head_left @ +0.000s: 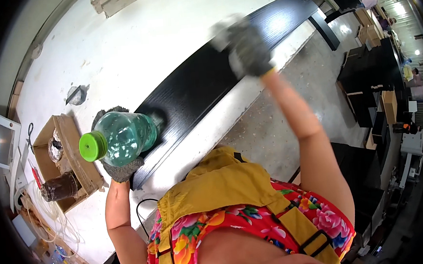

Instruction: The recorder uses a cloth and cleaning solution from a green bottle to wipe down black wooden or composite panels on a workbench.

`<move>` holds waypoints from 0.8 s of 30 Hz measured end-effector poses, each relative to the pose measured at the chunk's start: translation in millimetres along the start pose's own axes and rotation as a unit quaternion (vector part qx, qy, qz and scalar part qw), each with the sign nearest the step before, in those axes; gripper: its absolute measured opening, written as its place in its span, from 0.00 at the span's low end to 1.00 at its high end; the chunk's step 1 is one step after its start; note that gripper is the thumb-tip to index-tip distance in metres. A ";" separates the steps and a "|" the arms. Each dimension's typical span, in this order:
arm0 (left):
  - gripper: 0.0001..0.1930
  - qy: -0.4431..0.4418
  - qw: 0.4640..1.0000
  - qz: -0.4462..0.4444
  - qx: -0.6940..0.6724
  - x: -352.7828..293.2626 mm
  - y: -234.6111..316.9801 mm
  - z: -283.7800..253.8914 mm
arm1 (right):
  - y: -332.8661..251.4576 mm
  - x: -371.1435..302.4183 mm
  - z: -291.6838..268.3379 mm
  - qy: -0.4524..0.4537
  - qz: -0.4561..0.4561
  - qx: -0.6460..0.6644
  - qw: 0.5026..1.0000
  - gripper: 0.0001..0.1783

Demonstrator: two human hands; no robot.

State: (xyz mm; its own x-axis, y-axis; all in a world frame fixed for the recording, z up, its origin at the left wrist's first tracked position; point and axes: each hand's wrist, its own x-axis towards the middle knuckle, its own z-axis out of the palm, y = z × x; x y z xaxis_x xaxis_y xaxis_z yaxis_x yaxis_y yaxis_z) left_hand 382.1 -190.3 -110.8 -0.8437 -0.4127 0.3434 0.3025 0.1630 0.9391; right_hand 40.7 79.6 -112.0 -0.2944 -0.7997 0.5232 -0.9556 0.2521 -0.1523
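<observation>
A long black wood-grain board (188,86) lies along the front edge of the white table. Near the board's left end, my left hand (124,170), in a dark grey glove, is wrapped round a clear green plastic bottle (125,136) with a bright green cap. The bottle hides most of that hand, and glove shows on both sides of it. My right hand (249,49), also gloved, is over the board's right half. Motion smears its fingers; a pale patch shows beside them, but I cannot make out whether it is something held.
On the white table (125,44), a cardboard box (67,163) with a brown roll and a tape roll stands at left. A small grey lump (75,95) lies behind it. A pale block (117,0) sits at the back. Black panels (371,84) and other people are at far right.
</observation>
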 end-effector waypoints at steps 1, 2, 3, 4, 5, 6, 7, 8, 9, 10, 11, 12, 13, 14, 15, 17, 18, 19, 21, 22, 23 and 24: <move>0.41 -0.015 1.000 -0.009 0.018 2.6 5.5 0.1 | 46.9 -3.3 -24.6 0.031 -0.024 -0.302 0.953 0.26; 0.43 -0.005 0.999 0.037 -0.013 14.5 18.2 17.0 | 101.3 -18.9 -45.3 -0.004 0.054 -0.218 0.974 0.30; 0.42 0.005 0.998 0.047 -0.038 19.2 15.3 23.2 | 126.5 -22.8 -59.6 -0.113 0.220 -0.326 0.912 0.28; 0.40 0.025 0.999 0.040 0.005 16.4 12.9 17.2 | 115.1 -13.7 -66.1 -0.107 0.265 -0.303 0.909 0.27; 0.38 0.046 0.997 0.035 0.050 10.9 7.1 10.0 | 104.3 -4.5 -66.8 -0.099 0.307 -0.279 0.905 0.26; 0.34 0.045 0.997 0.039 0.044 9.3 2.3 6.1 | 109.1 -14.4 -44.2 -0.110 0.249 -0.313 0.910 0.26; 0.34 0.047 0.997 0.033 0.046 7.3 1.7 4.0 | 58.8 -9.9 -33.4 -0.016 0.077 -0.248 0.966 0.23; 0.33 0.047 0.998 0.027 0.031 10.5 6.8 8.0 | 34.8 -20.6 2.9 0.089 0.242 0.188 0.948 0.13; 0.32 0.046 0.999 0.016 0.014 11.4 3.3 12.7 | -20.7 -27.7 37.1 0.110 0.138 -0.273 0.946 0.11; 0.31 0.065 0.998 0.013 -0.006 5.8 2.8 9.4 | -87.6 -30.5 61.8 0.110 -0.003 -0.662 0.741 0.13; 0.31 0.061 0.998 0.008 -0.005 6.5 2.5 10.7 | -134.9 -27.9 59.0 0.104 0.000 -0.661 0.743 0.13; 0.31 0.062 0.998 0.006 -0.007 7.2 5.9 12.9 | -178.2 -16.7 44.5 0.149 -0.054 -0.352 0.923 0.16; 0.30 0.058 0.998 0.006 -0.011 8.1 8.8 13.0 | -199.8 -11.6 35.1 0.179 -0.096 0.000 0.979 0.24; 0.62 0.103 0.987 -0.122 0.004 -6.6 -3.1 -4.2 | -198.1 -16.9 30.7 0.104 -0.040 0.127 0.986 0.21; 0.62 0.105 0.986 -0.125 0.013 -8.2 2.8 -4.1 | -174.0 -24.3 31.2 0.080 0.004 0.167 0.983 0.18; 0.59 0.155 0.971 -0.181 -0.008 9.5 -20.9 19.1 | -88.7 -58.4 19.2 0.067 0.065 0.064 0.994 0.14; 0.57 0.061 0.995 -0.034 0.069 5.9 10.6 5.0 | -51.1 -57.1 14.9 0.068 0.070 0.036 0.995 0.14; 0.57 0.071 0.994 -0.037 0.079 -1.0 12.7 -4.2 | -34.9 -28.1 -30.1 0.092 -0.037 -0.075 0.992 0.16; 0.57 0.049 0.991 -0.009 0.123 9.0 -31.9 5.8 | 1.9 -79.0 -34.6 0.049 0.156 -0.346 0.924 0.18; 0.57 0.054 0.976 0.004 0.209 8.2 -1.2 -2.4 | -12.0 -79.1 -11.3 0.046 0.169 -0.338 0.925 0.15; 0.56 0.057 0.973 0.004 0.222 6.2 1.1 -6.8 | -33.7 -81.4 8.1 0.031 0.180 -0.352 0.918 0.13; 0.56 0.061 0.973 0.000 0.222 4.0 0.0 -8.4 | -72.1 -68.1 14.9 0.092 0.145 -0.259 0.950 0.13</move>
State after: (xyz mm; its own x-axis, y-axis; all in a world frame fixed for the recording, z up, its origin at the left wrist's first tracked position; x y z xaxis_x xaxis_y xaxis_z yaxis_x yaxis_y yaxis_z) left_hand 382.4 -199.5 -109.3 -0.7763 -0.5124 0.3672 0.0578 0.5221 0.8509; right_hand 129.5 107.8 -149.2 -0.4922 -0.5584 0.6677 -0.6873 0.7201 0.0955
